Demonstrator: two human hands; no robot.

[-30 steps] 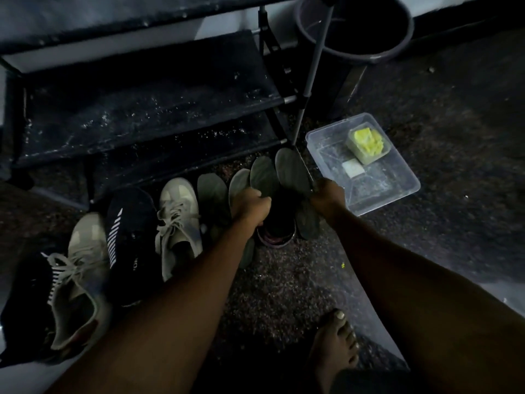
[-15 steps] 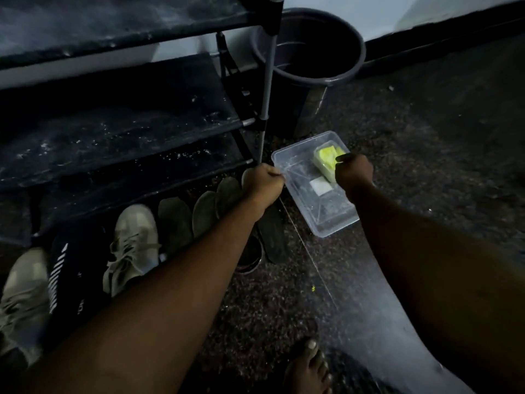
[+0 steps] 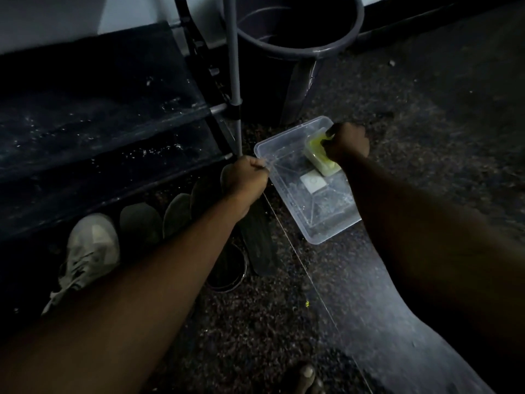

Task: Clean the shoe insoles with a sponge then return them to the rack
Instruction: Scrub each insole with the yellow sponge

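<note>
From the head camera, the right hand [image 3: 345,143] has its fingers curled round the yellow-green sponge [image 3: 319,156] at the far right corner of the clear rectangular plastic tub [image 3: 326,231], which sits on the floor near the dark round bucket [image 3: 298,44]. The left hand [image 3: 245,177] is fisted on the top end of a dark flat insole [image 3: 257,243] by the front corner of the black shoe rack [image 3: 85,132]. A careless lift could drag the light tub askew. Held by one end, the limp insole may fold, slip, or topple the grey insoles [image 3: 140,223] leaning alongside.
</note>
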